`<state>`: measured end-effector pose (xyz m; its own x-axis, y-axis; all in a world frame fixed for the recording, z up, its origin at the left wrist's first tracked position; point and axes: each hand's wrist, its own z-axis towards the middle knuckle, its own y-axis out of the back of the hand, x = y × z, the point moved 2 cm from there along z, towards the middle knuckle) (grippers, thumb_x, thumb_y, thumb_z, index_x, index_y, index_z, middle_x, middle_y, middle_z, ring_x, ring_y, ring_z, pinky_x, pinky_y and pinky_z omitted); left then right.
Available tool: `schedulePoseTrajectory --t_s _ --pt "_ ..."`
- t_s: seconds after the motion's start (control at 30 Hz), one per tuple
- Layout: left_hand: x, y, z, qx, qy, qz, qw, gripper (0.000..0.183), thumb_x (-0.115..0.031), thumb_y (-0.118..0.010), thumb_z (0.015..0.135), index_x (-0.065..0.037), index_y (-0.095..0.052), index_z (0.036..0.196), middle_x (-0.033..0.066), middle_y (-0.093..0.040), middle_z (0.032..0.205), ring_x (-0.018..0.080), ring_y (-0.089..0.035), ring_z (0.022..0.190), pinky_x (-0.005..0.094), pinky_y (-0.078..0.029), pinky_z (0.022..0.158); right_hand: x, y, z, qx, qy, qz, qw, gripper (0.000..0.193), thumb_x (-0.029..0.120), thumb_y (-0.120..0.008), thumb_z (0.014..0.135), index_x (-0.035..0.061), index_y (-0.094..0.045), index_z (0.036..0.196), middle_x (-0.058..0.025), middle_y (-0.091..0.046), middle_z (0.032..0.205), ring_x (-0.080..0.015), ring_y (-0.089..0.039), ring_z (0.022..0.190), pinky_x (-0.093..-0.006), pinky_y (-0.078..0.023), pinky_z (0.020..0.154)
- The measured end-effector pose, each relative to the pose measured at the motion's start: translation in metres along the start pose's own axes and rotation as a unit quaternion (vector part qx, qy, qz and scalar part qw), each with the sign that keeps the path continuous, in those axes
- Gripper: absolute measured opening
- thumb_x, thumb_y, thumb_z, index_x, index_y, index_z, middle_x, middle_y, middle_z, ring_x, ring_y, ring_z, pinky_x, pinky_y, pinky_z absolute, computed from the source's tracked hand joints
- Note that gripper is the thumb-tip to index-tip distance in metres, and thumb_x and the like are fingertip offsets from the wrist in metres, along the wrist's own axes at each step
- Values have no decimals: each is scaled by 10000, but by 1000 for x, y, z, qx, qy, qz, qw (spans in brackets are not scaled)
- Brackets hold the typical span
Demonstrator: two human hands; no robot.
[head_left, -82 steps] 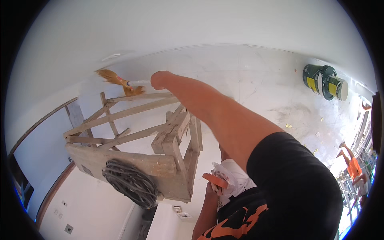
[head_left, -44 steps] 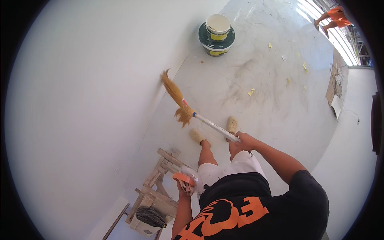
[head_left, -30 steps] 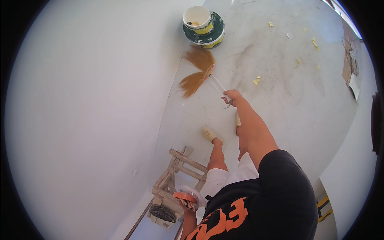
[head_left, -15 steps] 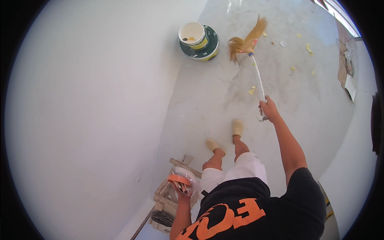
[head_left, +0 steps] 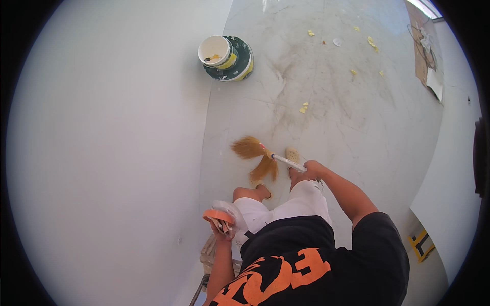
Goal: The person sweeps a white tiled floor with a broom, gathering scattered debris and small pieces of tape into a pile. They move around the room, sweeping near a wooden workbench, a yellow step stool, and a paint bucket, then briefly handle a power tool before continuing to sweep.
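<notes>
My right hand (head_left: pixel 314 170) is closed round the white handle of a broom (head_left: pixel 248 148). Its tan straw bristles are split into two tufts and hang over the floor by my feet, crossing in front of one beige clog (head_left: pixel 292 155). At my left side, my left hand (head_left: pixel 223 233) grips an orange ring like a roll of tape (head_left: pixel 218 215). Clear plastic (head_left: pixel 235 211) is bunched in the same hand, along with some thin brownish pieces I cannot make out.
A white bucket (head_left: pixel 208 50) stands on a larger green-lidded bucket (head_left: pixel 245 57) against the left wall. Yellow scraps (head_left: pixel 303 107) and dark dust smears mark the floor. Cardboard (head_left: pixel 420 56) lies along the right wall. A wooden stand (head_left: pixel 208 251) is beside my left arm.
My right hand has drawn the broom back from the far floor toward my feet and to the left. The orange ring and plastic stay in my left hand. My view has shifted somewhat.
</notes>
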<state>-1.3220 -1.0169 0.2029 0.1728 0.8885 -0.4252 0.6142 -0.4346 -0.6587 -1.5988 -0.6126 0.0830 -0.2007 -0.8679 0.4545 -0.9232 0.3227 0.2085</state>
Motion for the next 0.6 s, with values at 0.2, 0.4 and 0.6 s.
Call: schedulePoseTrajectory --t_s 0.2,0.4,0.6 --pt "-14 -49 2 106 -33 50 993 531 -566 -704 875 -185 -637 1240 19 -680 1197 200 -642 1118 393 -492 1017 -46 118 62 -247 -60 35 966 200 47 -571 802 -72 -684 916 -261 -703 804 -365 -716 681 -451 -587 623" --pt "-63 -92 63 -21 20 12 1000 602 -464 -777 850 -117 -593 1305 60 -656 1249 253 -623 1180 426 -528 1019 29 233 -7 -449 -5 151 881 403 129 -642 881 -57 -557 1229 -199 -675 866 -271 -671 623 -403 -545 548" --pt "-187 -186 219 161 140 -2 977 505 -435 -705 920 -112 -597 1294 50 -681 1186 232 -652 1122 406 -542 992 163 198 -157 -309 -15 529 790 159 158 -590 922 10 -559 971 -62 -577 799 -150 -568 555 -318 -498 492"
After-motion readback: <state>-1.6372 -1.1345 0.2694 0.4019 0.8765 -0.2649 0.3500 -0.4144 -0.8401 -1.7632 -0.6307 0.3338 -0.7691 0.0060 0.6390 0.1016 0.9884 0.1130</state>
